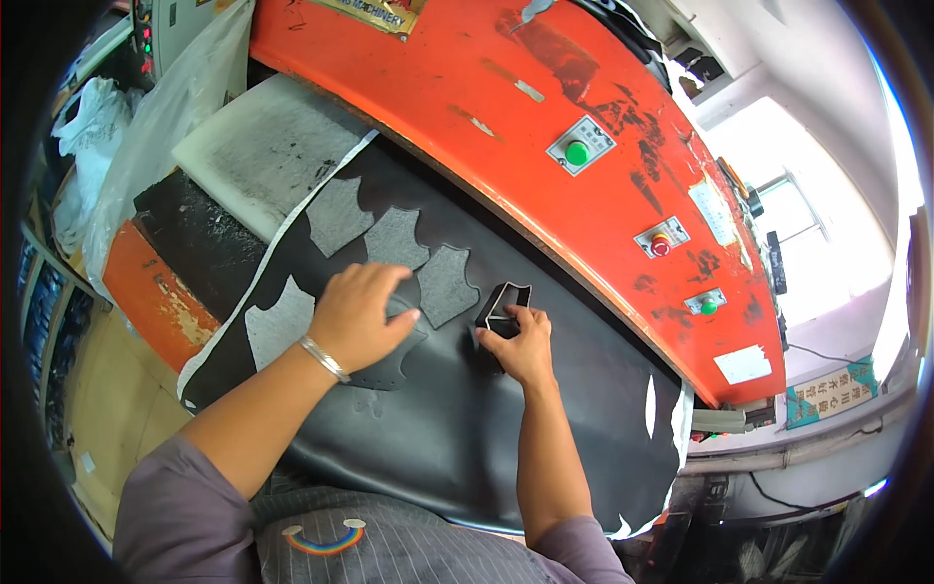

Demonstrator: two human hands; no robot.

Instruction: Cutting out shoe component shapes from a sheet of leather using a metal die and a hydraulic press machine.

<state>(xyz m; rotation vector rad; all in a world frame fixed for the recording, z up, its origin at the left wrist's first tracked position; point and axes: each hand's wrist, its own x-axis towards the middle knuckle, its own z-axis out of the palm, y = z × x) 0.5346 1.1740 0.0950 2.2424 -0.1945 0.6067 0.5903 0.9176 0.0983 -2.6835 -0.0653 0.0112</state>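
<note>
Sleeves [175, 511] aside, probably best to seat that die [494, 304] pinched in right hand [528, 351] flat on black sheet [603, 414], clear of wide-spread left hand [356, 316].

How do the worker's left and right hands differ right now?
The left hand is open with nothing visibly held, while the right hand grips a dark frame. The left hand has a silver bracelet at its wrist; the right hand shows none. Both hands are ungloved and over the black sheet.
</note>
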